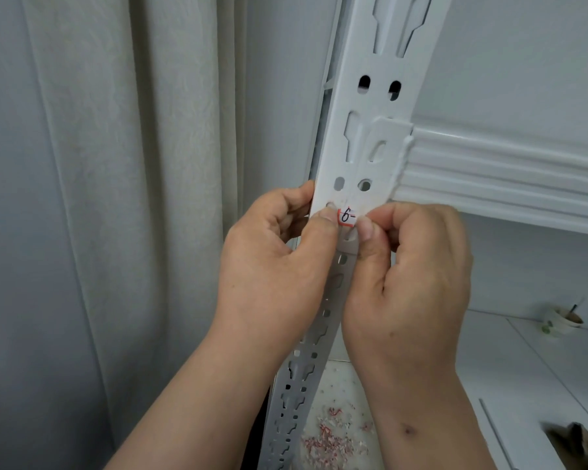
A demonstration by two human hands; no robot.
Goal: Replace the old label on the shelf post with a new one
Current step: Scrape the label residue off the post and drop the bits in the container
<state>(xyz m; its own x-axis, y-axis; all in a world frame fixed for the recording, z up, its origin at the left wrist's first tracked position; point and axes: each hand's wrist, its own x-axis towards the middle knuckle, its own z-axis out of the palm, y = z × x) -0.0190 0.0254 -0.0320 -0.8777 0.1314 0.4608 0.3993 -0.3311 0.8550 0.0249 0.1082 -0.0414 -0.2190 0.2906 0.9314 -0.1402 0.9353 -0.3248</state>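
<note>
A white perforated shelf post (370,106) runs from the top right down to the bottom centre. On its front face lies a small white label (347,217) with a red border and a handwritten "6-". My left hand (279,262) wraps its fingers round the post's left edge, and its thumb presses the label's left end. My right hand (411,283) has its fingers curled, with the thumb tip on the label's right end. Both thumbs hide the label's ends.
A white shelf beam (510,171) joins the post at the right. A pale curtain (116,198) hangs at the left. Red and white paper scraps (330,439) lie on the lower shelf. A tape roll (562,320) sits on a white surface at the far right.
</note>
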